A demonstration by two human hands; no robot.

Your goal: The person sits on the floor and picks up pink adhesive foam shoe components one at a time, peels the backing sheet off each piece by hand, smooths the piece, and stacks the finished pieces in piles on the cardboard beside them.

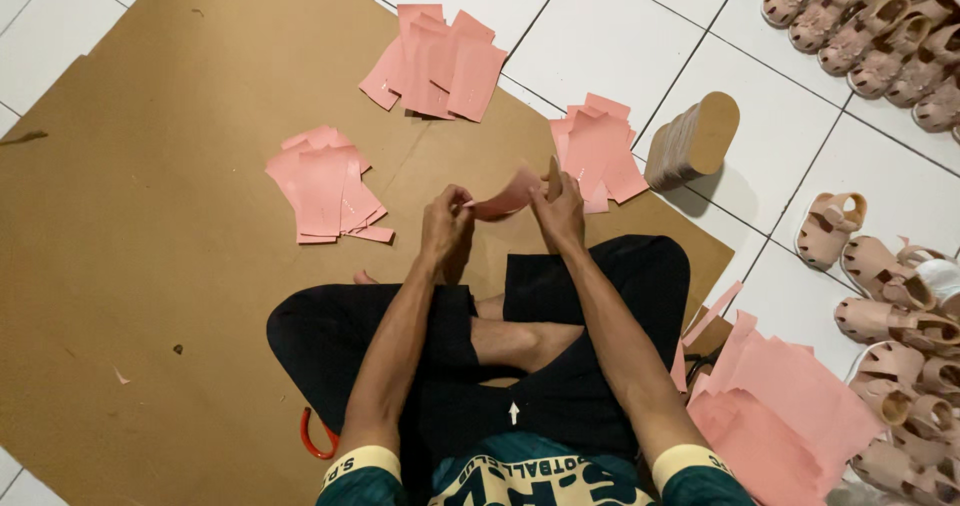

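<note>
While fingertips hide its edges, left hand (445, 228) and right hand (558, 209) pinch a pink sheet (505, 197); grip tight.

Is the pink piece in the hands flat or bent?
Bent: the pink piece curves between the left hand and right hand.

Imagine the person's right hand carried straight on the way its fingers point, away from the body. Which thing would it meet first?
Probably the pile of pink cut pieces lying on the brown cardboard sheet just beyond the right hand. Height above the floor is unclear, so it might pass over them.
</note>
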